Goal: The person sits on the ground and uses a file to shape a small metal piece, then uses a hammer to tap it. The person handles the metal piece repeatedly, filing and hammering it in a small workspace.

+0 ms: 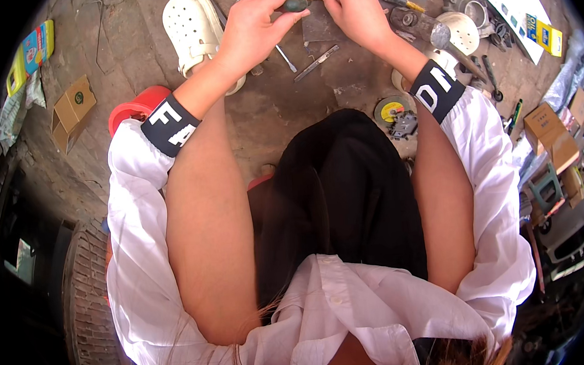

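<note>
At the top middle, my left hand (254, 25) is closed around a dark green-handled tool (296, 5), its rounded handle pointing right. Close against the tool's metal end, my right hand (356, 12) pinches with thumb and fingers; what lies in that pinch is too small to make out. Below the hands, on the brown ground, are a flat metal strip (317, 63) and a thin metal rod (286, 59). A dark flat plate (323, 30) lies partly behind my hands.
Right of my hands are a hammer (441, 37), a yellow-and-black tool (404, 1) and metal castings (466, 8). A yellow-centred disc (389, 111) lies near my knee. My pale clog (191, 25) and a red tub (137, 106) are left; cardboard boxes (73, 110) stand farther out.
</note>
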Motion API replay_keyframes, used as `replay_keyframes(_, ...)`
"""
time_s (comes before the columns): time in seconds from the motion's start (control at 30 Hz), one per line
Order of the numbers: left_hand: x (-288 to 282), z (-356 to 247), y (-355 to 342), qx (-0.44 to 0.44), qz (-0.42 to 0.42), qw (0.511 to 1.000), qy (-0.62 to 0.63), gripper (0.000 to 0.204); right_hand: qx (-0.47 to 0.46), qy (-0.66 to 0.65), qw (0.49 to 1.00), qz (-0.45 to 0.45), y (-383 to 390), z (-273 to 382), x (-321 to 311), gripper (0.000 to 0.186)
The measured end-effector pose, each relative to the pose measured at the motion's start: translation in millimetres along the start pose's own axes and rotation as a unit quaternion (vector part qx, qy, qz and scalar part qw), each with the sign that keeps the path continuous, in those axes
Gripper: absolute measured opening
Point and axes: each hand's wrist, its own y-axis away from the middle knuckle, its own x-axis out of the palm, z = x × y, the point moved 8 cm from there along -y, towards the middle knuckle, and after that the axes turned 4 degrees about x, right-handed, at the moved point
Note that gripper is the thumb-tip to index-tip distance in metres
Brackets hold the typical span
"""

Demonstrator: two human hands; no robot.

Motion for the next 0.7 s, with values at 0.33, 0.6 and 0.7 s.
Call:
replay_keyframes(0.33,5.1,5.5,1.2,-0.034,0.032,0.999,0.025,0.034,0.004,0.016,1.0,0.012,0.5,-1.4,1.4,0.011)
replay_keyframes(0.6,6.1,2.6,1.9,-0.003,0.037,0.999,0.002,0.033,0.005,0.019,1.0,0.015,-0.1,1.3,1.2,0.012)
replay_keyframes(0.7,7.2,2.0,1.6,0.012,0.036,0.999,-0.003,0.033,-0.001,0.019,1.0,0.01,0.5,0.8,0.6,0.012)
